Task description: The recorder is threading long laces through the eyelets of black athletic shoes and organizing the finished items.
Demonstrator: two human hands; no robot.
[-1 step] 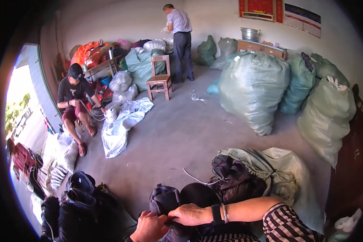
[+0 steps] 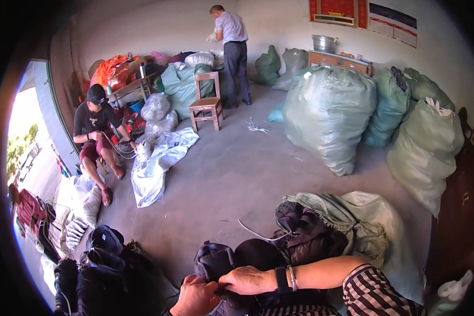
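Observation:
My left hand (image 2: 195,297) and my right hand (image 2: 246,279) meet at the lower middle. Both are closed, fingertips pressed together on the edge of a black cap (image 2: 230,304). Much of that cap is hidden by my hands and the lower edge of the picture. Just beyond my fingers lie another dark cap (image 2: 214,259) with a mesh-like side and a rounded black cap (image 2: 258,254). An open pale green woven sack (image 2: 376,216) lies to the right, with dark caps (image 2: 310,234) spilling from its mouth. A white cord (image 2: 258,236) trails from this pile.
Black stacked caps (image 2: 105,253) stand at lower left. A seated person (image 2: 97,124) handles cord over a white sheet (image 2: 160,163); another person (image 2: 233,47) stands at the back by a wooden chair (image 2: 206,102). Large stuffed sacks (image 2: 329,116) line the right side.
The view has shifted very slightly. My hands keep the same hold on the black cap.

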